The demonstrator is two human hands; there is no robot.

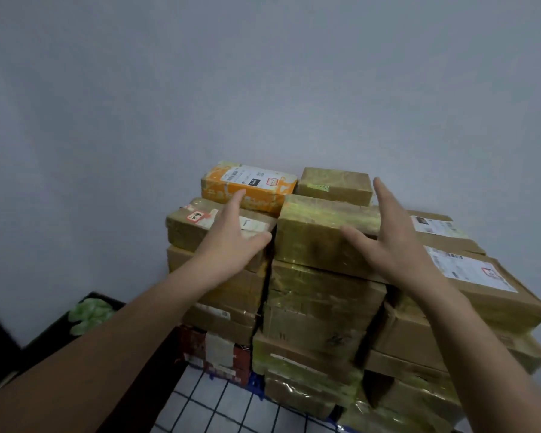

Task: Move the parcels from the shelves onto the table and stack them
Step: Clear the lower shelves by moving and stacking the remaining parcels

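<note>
left hand [231, 242], right hand [394, 245]: 2; orange parcel [250, 187]: 1; brown parcels [310, 239]: many

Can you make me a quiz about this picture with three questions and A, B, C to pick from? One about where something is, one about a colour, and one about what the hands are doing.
1. Where is the orange parcel?
A. on top of the pile, at the back left
B. on the floor
C. inside a bag

2. What colour is the lumpy stuff in the black tray?
A. red
B. green
C. blue

3. What are the left hand and right hand doing?
A. both squeezing one parcel
B. both open, with straight fingers
C. both balled into fists

Answers:
1 A, it lies on the top layer, next to the wall.
2 B, the lumps are pale green.
3 B, both reach over the pile and grip nothing.
</note>
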